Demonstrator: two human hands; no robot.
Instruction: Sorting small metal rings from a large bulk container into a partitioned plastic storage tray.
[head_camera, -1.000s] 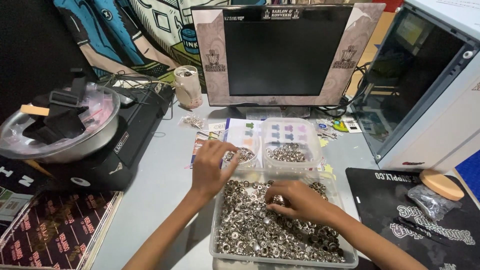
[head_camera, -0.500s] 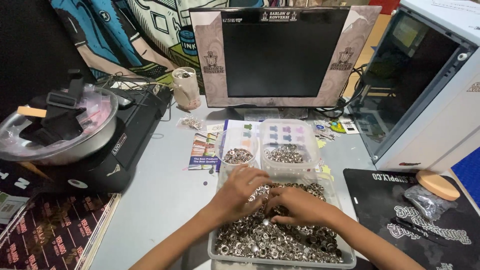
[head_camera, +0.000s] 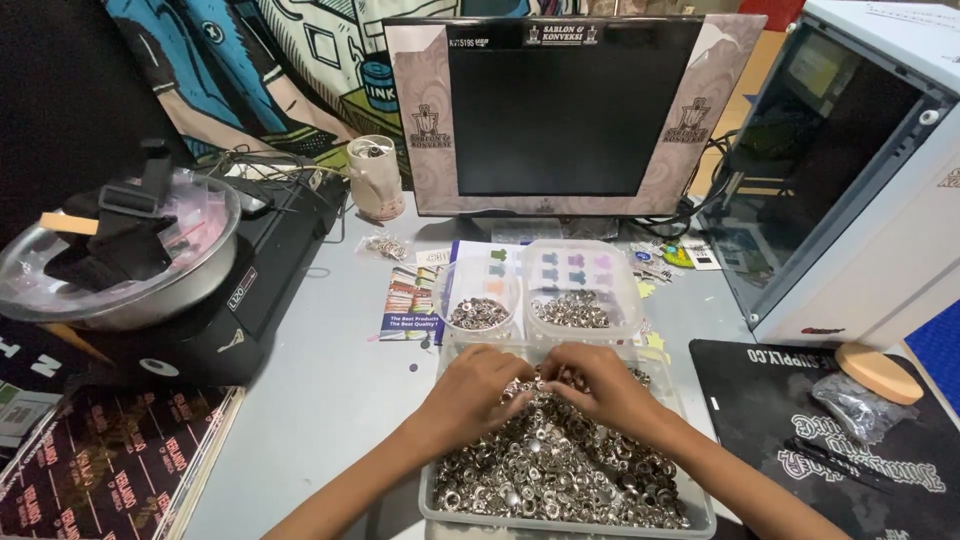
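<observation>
Left hand (head_camera: 478, 388) and right hand (head_camera: 590, 385) lie palm-down, fingers curled, fingertips meeting and pinching at metal rings (head_camera: 555, 470) heaped in the near tray (head_camera: 700, 505) on the worktop (head_camera: 320, 390). A second ago the left hand reached the far-left tub (head_camera: 480, 300); now it is back.

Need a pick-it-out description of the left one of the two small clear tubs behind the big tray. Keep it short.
Start at the dark monitor at the back of the grey desk. In front of it, a large clear tray of silver metal rings sits under both hands. Two small clear tubs stand side by side just behind the tray; the small tub on the left is rounder and holds fewer rings than its squarer neighbour.
</observation>
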